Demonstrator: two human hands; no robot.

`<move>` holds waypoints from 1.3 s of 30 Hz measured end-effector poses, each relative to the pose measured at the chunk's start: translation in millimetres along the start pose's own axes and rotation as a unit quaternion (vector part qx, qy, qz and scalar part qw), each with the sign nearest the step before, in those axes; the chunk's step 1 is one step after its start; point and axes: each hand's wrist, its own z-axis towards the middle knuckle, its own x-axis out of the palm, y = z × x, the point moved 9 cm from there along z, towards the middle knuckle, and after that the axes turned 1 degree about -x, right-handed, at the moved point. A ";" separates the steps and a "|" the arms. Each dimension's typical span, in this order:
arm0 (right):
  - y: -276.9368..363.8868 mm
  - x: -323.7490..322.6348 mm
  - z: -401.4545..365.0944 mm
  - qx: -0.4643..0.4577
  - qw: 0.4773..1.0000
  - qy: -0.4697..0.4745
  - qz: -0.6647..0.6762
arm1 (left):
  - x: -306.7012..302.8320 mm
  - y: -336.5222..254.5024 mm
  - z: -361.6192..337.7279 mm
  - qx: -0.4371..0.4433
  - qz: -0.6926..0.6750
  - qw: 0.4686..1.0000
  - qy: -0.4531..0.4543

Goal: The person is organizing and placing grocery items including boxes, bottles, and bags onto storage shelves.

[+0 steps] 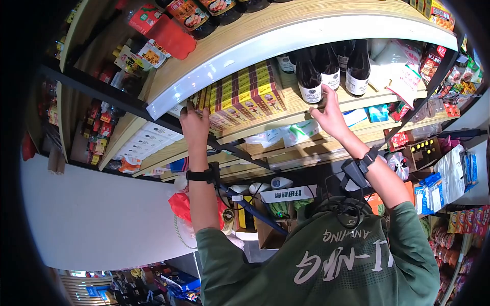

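My left hand (195, 123) reaches to the left end of a row of yellow-and-red boxes (245, 94), its thumb and a finger apart at the small boxes there; the other fingertips are partly hidden. My right hand (331, 113) is at the lower part of a dark bottle (309, 76) with a white label, finger at its right side and thumb by its base. More dark bottles (357, 69) stand upright just behind and to the right. Boxes and bottles share one wooden shelf (288, 109).
Above, a shelf with a white front edge (306, 30) holds sauce bottles (191, 15) and a red bottle (173, 38). White packets (301, 132) lie on the shelf below. Dark metal shelf posts (168, 122) cross near my left hand. Cartons and bags (431, 191) are at right.
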 end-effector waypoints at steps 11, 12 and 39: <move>-24.2 9.6 9.1 -0.011 0.997 -0.033 -0.070 | -40.1 -71.0 -37.5 0.114 -0.014 0.985 -0.132; -21.9 10.0 9.3 -0.014 0.997 -0.040 -0.068 | -43.8 -92.0 -45.0 0.157 -0.082 0.975 -0.131; 11.3 28.1 83.3 0.102 0.972 -0.024 0.209 | 58.4 -214.1 5.4 0.059 -0.385 0.914 0.115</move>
